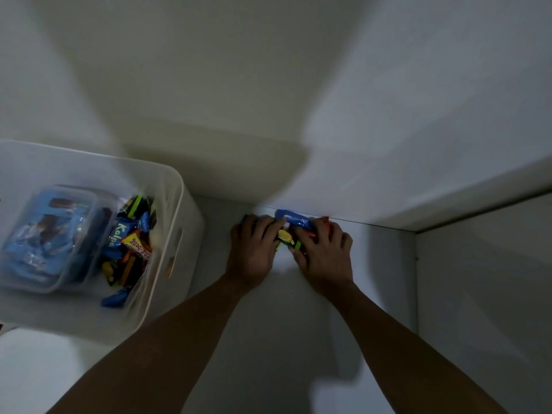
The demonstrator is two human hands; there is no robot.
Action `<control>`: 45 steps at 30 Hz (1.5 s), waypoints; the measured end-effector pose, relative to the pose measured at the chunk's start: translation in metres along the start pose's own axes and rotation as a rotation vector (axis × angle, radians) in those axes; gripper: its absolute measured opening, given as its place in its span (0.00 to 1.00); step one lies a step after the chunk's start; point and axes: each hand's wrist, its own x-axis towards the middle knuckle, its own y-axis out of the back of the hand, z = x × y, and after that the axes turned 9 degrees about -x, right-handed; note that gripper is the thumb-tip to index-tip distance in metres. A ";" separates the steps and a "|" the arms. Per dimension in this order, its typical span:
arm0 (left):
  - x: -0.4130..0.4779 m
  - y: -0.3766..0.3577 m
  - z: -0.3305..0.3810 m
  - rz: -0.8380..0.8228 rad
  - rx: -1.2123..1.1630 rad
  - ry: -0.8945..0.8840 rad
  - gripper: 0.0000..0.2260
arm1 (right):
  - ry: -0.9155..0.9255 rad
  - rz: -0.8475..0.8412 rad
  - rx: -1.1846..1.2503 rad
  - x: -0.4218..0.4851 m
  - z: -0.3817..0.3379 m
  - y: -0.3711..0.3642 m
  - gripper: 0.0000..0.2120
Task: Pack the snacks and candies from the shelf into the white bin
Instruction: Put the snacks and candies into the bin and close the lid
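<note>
A small heap of wrapped candies (294,225) lies on the white shelf (280,318) against the back wall: blue, orange, and black-and-green wrappers. My left hand (254,252) and my right hand (324,255) are cupped around the heap from both sides, fingers curled over the wrappers. The white bin (176,186) stands on the shelf to the left. It holds a clear lidded box (47,234) of blue packets and several loose candy wrappers (130,243).
The shelf's back wall (388,144) rises just behind the heap. A white side panel (484,294) closes the shelf on the right. The bin's side has slot handles (179,237) facing my left arm.
</note>
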 end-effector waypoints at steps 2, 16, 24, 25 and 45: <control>-0.004 0.002 -0.003 0.048 0.000 -0.009 0.15 | -0.011 0.018 0.015 0.000 0.001 -0.001 0.20; -0.004 0.000 -0.005 -0.004 -0.097 0.109 0.11 | 0.136 0.198 0.226 0.008 0.020 -0.005 0.13; -0.004 0.002 -0.001 -0.028 -0.094 0.157 0.12 | 0.114 0.170 0.369 0.002 0.020 0.000 0.14; -0.004 0.002 -0.001 -0.025 -0.090 0.153 0.12 | 0.140 0.162 0.347 0.003 0.019 0.001 0.15; -0.005 0.004 -0.001 -0.024 -0.131 0.146 0.11 | 0.200 0.195 0.165 0.009 0.011 -0.013 0.21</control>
